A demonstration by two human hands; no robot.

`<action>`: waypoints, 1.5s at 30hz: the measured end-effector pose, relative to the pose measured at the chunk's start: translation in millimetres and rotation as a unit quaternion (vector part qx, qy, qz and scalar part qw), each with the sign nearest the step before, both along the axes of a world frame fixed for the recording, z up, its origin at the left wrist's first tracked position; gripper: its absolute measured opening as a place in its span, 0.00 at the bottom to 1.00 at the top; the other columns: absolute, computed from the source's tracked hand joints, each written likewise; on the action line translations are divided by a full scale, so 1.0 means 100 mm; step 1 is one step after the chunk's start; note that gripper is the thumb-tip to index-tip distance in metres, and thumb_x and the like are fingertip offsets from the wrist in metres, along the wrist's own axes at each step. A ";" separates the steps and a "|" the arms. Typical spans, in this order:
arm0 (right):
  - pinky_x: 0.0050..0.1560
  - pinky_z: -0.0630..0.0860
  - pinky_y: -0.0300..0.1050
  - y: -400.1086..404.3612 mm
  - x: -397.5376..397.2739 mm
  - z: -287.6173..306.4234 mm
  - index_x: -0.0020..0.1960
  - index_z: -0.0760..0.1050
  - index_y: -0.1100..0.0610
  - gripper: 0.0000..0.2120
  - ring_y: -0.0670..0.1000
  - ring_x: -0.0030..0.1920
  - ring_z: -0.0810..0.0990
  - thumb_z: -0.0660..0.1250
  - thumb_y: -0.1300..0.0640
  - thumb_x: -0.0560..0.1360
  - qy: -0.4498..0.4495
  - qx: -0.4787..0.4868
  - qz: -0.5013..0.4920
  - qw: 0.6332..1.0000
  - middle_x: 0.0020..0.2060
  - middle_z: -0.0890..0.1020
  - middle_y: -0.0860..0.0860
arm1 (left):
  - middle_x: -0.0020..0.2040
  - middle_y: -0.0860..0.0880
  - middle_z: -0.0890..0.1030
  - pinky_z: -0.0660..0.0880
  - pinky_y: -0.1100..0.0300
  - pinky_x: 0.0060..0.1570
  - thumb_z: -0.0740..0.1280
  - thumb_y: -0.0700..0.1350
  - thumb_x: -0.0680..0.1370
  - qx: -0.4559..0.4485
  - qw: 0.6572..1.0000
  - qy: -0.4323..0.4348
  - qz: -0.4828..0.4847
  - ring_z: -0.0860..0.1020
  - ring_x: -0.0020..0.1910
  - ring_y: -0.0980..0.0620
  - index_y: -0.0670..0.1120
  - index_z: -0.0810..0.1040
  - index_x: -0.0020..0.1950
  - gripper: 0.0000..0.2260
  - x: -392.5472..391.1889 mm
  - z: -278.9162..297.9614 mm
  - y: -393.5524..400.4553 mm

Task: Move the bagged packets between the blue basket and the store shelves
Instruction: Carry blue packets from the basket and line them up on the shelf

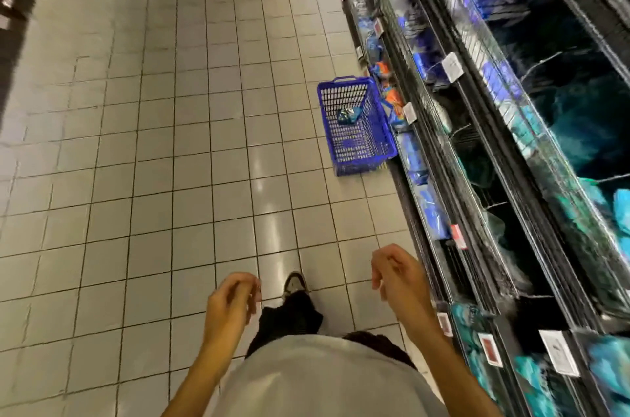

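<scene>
Basket: a blue plastic mesh basket (356,125) is sitting on the grey tiled floor (153,144), against the dark shelving (477,144).
Packet: one shiny blue bagged packet (347,115) is lying inside it.
Shelves: blue and teal packets are filling the racks.
Hands: the left hand (230,306) and right hand (397,275) are hanging loosely curled, each grip holding nothing.

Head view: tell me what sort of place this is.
Most likely a supermarket aisle. Long store shelves run down the right, stocked with bagged packets and fronted by price tags; a blue basket stands on the tiled floor beside them.
</scene>
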State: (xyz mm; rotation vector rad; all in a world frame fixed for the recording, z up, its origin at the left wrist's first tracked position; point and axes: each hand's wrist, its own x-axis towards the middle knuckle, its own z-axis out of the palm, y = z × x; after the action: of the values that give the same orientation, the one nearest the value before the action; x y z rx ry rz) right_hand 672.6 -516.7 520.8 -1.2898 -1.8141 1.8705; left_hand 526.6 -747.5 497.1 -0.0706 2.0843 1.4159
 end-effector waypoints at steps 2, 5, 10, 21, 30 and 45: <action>0.27 0.68 0.33 0.10 -0.13 -0.02 0.39 0.76 0.56 0.11 0.45 0.28 0.72 0.66 0.62 0.80 -0.007 -0.003 -0.004 1.000 0.29 0.76 0.53 | 0.35 0.47 0.81 0.71 0.66 0.27 0.61 0.41 0.84 0.008 0.999 0.006 -0.030 0.76 0.31 0.54 0.45 0.82 0.44 0.12 -0.35 0.02 0.20; 0.27 0.67 0.35 0.29 -0.15 -0.09 0.36 0.76 0.52 0.15 0.48 0.28 0.71 0.66 0.64 0.79 -0.037 0.005 -0.021 0.999 0.27 0.75 0.52 | 0.35 0.48 0.81 0.70 0.65 0.28 0.60 0.37 0.83 0.019 0.998 0.003 -0.068 0.75 0.31 0.54 0.42 0.80 0.44 0.12 -0.81 0.07 0.59; 0.28 0.69 0.38 0.66 0.00 -0.16 0.37 0.77 0.57 0.14 0.49 0.27 0.72 0.65 0.68 0.80 -0.089 0.042 -0.084 0.992 0.26 0.75 0.58 | 0.36 0.47 0.80 0.68 0.58 0.31 0.60 0.39 0.84 0.030 0.992 -0.023 -0.116 0.75 0.33 0.51 0.42 0.78 0.43 0.12 -1.40 0.06 1.39; 0.32 0.69 0.45 2.12 -0.62 -0.59 0.36 0.72 0.60 0.14 0.46 0.24 0.71 0.64 0.63 0.81 -0.149 0.021 -0.096 0.984 0.25 0.76 0.56 | 0.37 0.47 0.80 0.69 0.62 0.29 0.59 0.43 0.85 -0.020 0.993 0.003 -0.118 0.74 0.30 0.56 0.37 0.79 0.49 0.13 -2.16 -0.05 2.81; 0.30 0.69 0.36 3.34 -2.53 -0.60 0.37 0.73 0.57 0.10 0.44 0.27 0.72 0.65 0.53 0.76 -0.065 0.039 0.064 0.995 0.25 0.76 0.47 | 0.35 0.49 0.80 0.72 0.62 0.29 0.60 0.41 0.84 -0.069 0.997 0.000 0.036 0.76 0.33 0.51 0.42 0.80 0.46 0.12 -2.60 -0.13 2.83; 0.27 0.68 0.34 3.70 -4.96 -0.75 0.33 0.69 0.54 0.17 0.41 0.24 0.70 0.66 0.64 0.79 -0.106 0.037 0.057 0.992 0.22 0.73 0.46 | 0.34 0.49 0.82 0.71 0.62 0.27 0.61 0.42 0.84 -0.103 0.993 -0.051 0.035 0.77 0.31 0.52 0.44 0.80 0.44 0.12 -4.67 -0.62 3.21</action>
State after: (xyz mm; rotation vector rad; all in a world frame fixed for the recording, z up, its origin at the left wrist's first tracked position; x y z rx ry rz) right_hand 177.0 -146.9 446.2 -1.4336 -2.0852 1.7596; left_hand 59.4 -426.6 435.5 -0.2956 2.1542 1.2055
